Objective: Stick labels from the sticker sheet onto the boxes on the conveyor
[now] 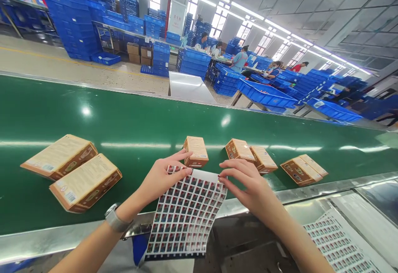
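A sheet of small dark-and-red stickers [183, 215] hangs curved over the near edge of the green belt. My left hand [161, 175] grips its upper left edge, thumb on top; part of the top strip is bare backing. At the upper right corner my right hand [244, 179] pinches what looks like one small sticker [219, 176], mostly hidden by the fingertips; whether it still sticks to the sheet I cannot tell. Just beyond the sheet sits a brown-and-cream carton [196, 148], overlapped in view by my left fingertips.
Two larger-looking cartons [62, 155] lie on the green conveyor belt [137, 119] at left, more cartons [239, 150] at right. Another sticker sheet [338, 240] rests at lower right. A metal rail [40, 240] edges the belt. Beyond are blue crates [66, 20] and several people at tables.
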Demonstrator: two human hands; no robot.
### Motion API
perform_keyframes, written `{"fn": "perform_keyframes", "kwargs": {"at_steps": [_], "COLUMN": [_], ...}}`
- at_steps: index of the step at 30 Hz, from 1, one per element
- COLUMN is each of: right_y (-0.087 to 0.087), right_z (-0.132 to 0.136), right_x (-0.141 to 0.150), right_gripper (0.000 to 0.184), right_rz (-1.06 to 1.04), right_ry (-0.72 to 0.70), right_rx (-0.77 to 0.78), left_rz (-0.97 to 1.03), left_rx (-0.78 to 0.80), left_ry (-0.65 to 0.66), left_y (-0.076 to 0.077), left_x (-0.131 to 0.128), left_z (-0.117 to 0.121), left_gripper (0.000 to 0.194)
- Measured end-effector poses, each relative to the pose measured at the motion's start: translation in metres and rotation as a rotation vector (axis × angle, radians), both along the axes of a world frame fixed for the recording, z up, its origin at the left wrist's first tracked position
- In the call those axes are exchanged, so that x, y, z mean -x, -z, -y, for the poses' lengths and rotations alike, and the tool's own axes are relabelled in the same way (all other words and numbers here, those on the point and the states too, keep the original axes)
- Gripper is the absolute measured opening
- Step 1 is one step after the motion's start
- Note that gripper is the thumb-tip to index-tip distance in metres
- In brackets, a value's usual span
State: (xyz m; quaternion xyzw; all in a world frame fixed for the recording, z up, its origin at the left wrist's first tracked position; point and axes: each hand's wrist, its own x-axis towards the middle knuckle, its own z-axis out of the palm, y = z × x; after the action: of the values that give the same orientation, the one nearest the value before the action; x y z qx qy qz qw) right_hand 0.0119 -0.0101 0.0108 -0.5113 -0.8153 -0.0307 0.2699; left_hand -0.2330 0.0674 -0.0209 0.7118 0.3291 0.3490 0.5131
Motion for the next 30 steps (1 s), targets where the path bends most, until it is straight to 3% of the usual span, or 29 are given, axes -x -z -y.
{"fn": "perform_keyframes", "kwargs": {"at_steps": [2, 5, 8, 11, 12, 15, 18, 30], "right_y": [-0.001, -0.003, 0.001, 0.017, 0.024, 0.046, 0.062, 0.079], "right_z": [0.001, 0.004, -0.008, -0.041, -0.054, -0.089, -0.106, -0.112], "right_x": [0.000, -0.003, -0.009, -0.012, -0.010, -0.004, 0.000, -0.019], "right_gripper": [0.015, 0.013, 0.015, 0.026, 0.029, 0.025, 0.021, 0.012], "right_rz": [-0.008, -0.196, -0.662, -1.216, -1.287, -1.388, -1.455, -1.398], "right_ry": [-0.014, 0.004, 0.162, 0.401, 0.436, 0.478, 0.540, 0.785], "right_rx": [-0.012, 0.115, 0.301, 0.388, 0.401, 0.413, 0.365, 0.296], "left_rz": [0.010, -0.014, -0.093, -0.142, -0.151, -0.188, -0.213, -0.259], "left_rx": [-0.001, 0.004, -0.031, -0.104, -0.125, -0.174, -0.210, -0.242], "left_ry": [0.004, 0.002, 0.088, 0.232, 0.267, 0.337, 0.373, 0.439], "left_y": [0.001, 0.005, 0.013, 0.022, 0.025, 0.031, 0.033, 0.026], "left_x": [-0.002, -0.003, -0.010, -0.027, -0.034, -0.055, -0.068, -0.096], "left_z": [-0.001, -0.004, -0.011, -0.020, -0.024, -0.036, -0.043, -0.041], "left_gripper": [0.026, 0.027, 0.031, 0.023, 0.018, 0.014, 0.016, 0.017]}}
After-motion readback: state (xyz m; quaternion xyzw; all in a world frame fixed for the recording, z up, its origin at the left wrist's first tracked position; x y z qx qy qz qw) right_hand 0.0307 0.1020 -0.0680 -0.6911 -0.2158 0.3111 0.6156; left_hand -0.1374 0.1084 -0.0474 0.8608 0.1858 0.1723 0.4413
